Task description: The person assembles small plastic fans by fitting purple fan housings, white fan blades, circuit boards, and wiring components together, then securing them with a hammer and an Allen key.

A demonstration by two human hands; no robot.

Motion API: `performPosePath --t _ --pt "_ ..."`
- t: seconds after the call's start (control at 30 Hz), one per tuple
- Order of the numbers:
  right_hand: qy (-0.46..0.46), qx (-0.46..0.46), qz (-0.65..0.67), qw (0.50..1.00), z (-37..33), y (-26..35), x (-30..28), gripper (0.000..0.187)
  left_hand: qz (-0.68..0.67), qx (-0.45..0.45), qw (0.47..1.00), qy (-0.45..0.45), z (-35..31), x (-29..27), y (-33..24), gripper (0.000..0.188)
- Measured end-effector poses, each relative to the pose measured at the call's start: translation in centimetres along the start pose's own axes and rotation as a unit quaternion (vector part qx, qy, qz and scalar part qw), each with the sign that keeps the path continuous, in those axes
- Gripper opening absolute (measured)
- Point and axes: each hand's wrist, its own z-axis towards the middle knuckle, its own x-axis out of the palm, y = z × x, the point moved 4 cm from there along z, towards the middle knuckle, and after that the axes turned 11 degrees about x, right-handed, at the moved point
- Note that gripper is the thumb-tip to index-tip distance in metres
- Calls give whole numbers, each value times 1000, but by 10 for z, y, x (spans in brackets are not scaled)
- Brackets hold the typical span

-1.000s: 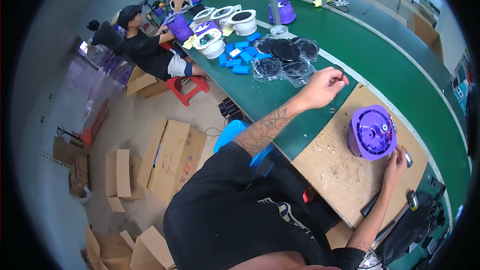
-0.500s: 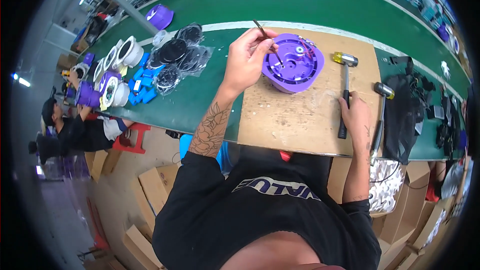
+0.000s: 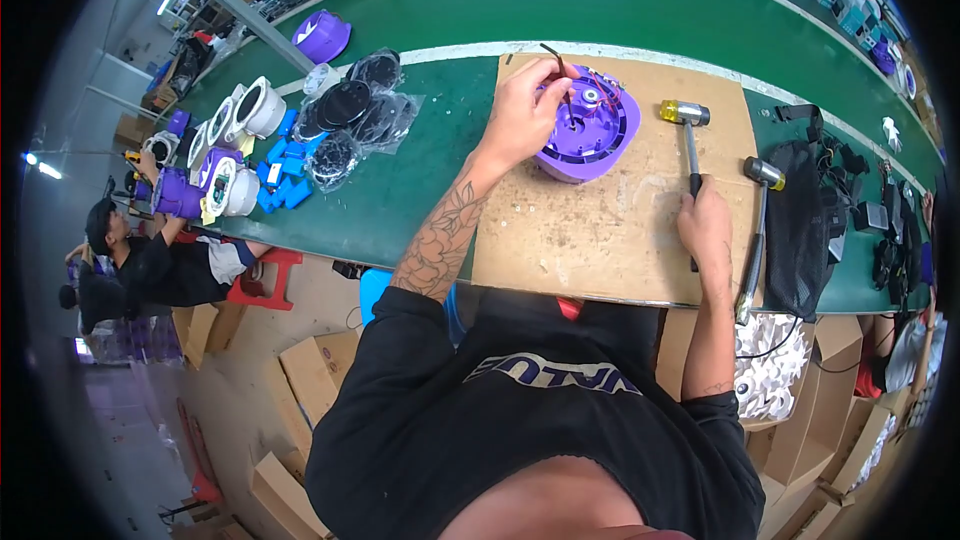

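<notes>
A purple plastic housing (image 3: 606,140), round inside with a rounded outer edge, lies open side up on the cardboard sheet. Pinched in the fingers of my left hand (image 3: 525,112) is a thin dark rod (image 3: 570,100). Its lower tip stands at the middle of the housing, and its upper end sticks out above my fingers. My right hand (image 3: 708,225) is wrapped round the handle of a mallet (image 3: 686,113) with a yellow and silver head. The mallet lies on the cardboard to the right of the housing. Red wires show at the housing's far side.
A second mallet (image 3: 764,175) and a black mesh bag (image 3: 798,230) lie to the right of the cardboard sheet (image 3: 570,240). On the left are bagged black discs (image 3: 345,105), blue blocks (image 3: 285,175) and white rings (image 3: 258,107). A co-worker (image 3: 160,260) sits at the far left.
My left hand has moved right and slightly down, taking the rod's tip to the housing's middle. My right hand has shifted slightly up the mallet handle.
</notes>
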Motion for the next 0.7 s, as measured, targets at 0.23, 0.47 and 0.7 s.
performPosePath --t 0.23,0.47,0.7 --pt "29 27 177 983 0 -4 -21 29 -27 -30 999 28 -7 1 8 17" --pt "-17 -142 232 962 -34 58 -86 37 20 12 1000 18 -9 4 -4 16" --pt "-14 -312 112 943 -61 105 -111 40 -8 24 1000 15 -10 3 7 14"
